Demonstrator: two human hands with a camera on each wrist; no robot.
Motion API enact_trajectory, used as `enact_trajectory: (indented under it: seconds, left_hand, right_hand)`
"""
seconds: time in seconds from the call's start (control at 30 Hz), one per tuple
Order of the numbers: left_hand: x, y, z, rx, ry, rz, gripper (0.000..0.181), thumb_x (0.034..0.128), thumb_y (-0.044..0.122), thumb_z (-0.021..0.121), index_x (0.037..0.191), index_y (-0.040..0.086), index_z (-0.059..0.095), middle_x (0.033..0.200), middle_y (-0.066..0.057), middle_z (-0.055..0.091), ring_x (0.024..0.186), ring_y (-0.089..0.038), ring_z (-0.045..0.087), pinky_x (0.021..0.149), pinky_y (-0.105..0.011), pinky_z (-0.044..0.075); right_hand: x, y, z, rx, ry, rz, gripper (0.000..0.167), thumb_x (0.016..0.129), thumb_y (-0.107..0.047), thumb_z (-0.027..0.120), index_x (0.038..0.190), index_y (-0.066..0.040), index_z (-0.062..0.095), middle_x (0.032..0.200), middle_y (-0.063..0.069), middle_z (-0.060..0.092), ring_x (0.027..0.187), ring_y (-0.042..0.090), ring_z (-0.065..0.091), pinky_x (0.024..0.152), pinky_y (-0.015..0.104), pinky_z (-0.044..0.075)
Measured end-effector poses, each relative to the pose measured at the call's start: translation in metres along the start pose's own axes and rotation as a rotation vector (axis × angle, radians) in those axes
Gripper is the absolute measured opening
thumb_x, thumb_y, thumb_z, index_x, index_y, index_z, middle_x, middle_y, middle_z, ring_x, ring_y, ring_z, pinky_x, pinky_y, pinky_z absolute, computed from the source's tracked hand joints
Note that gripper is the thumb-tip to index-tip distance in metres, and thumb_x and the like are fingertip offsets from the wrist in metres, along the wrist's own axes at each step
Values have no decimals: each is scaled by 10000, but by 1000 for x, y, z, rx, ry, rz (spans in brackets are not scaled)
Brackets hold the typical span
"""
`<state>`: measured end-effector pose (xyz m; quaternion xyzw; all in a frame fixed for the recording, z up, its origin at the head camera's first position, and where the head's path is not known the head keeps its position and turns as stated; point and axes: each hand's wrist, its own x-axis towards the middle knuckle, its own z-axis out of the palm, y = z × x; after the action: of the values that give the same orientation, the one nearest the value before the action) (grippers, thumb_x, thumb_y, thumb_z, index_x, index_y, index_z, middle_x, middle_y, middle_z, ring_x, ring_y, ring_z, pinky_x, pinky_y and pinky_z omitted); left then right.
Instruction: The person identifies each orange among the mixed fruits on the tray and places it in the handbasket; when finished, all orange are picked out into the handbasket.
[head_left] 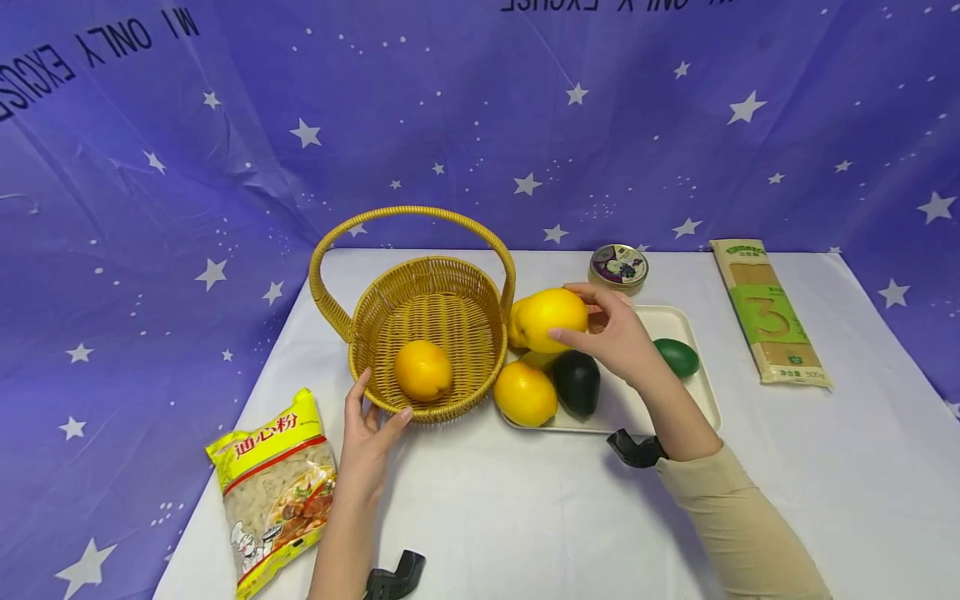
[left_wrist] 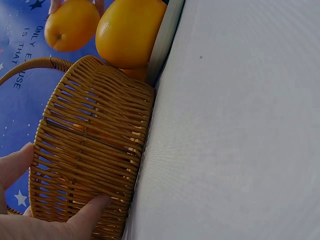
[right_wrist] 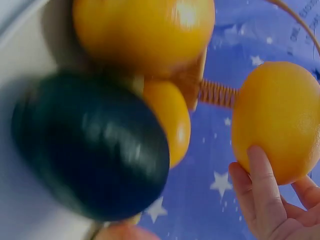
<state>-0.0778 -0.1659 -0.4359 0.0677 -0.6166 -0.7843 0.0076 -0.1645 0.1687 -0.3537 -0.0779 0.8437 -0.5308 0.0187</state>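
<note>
A yellow wicker basket (head_left: 465,308) with a tall handle stands on the table, one lemon (head_left: 423,371) inside. My left hand (head_left: 365,446) touches its front-left rim; in the left wrist view the thumb lies against the woven wall (left_wrist: 90,135). My right hand (head_left: 622,337) grips another lemon (head_left: 553,320) by its right side, raised above the left end of a cream tray (head_left: 708,400). In the tray lie a lemon (head_left: 525,394), a dark avocado (head_left: 576,385) and a green egg-shaped fruit (head_left: 677,357). One more yellow fruit (head_left: 516,323) is partly hidden behind the held lemon.
A yellow bag of macaroni (head_left: 281,496) lies left of my left forearm. Behind the tray stands a round tin (head_left: 618,267). A pack of noodles (head_left: 771,312) lies at the right. A purple star-patterned cloth (head_left: 450,125) hangs behind the white table (head_left: 510,508).
</note>
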Motion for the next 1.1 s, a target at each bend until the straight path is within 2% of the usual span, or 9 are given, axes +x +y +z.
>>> enact_trajectory:
  seconds: [0.33,0.6,0.8,1.1]
  left_hand:
    - [1,0,-1,-3,-4,1,866,899,-44,626,1546,203,105,1575,-146,62,1450,-280,99,942,-217,435]
    - [1,-1,1,-14,1,-4,867,897,-50,628,1545,200,110,1573,-137,69,1449,-265,109,932,-204,437]
    - [1,0,1,-17,1,-9,866,900,-48,624,1546,205,106,1574,-125,50,1448,-248,105,938,-206,430]
    - [0,0,0,-6,3,-15,867,900,-28,638,1544,197,103,1572,-127,49,1448,-253,110,939,-212,435]
  right_hand:
    - [5,-15,36,-2,-94,-17,680,751,-428,815,1342,-241,534,1271,-19,545,1022,266,553,810,417,501]
    - [14,-20,66,36,-152,-17,701,762,-420,809,1367,-231,511,1288,-8,529,1051,268,550,853,437,489]
    - [28,-21,91,87,-148,-41,688,751,-416,817,1346,-226,529,1214,-39,560,1002,235,551,838,391,488]
    - [50,-26,122,131,-116,-80,706,762,-394,812,1365,-166,524,1241,-18,559,1000,241,583,816,359,518]
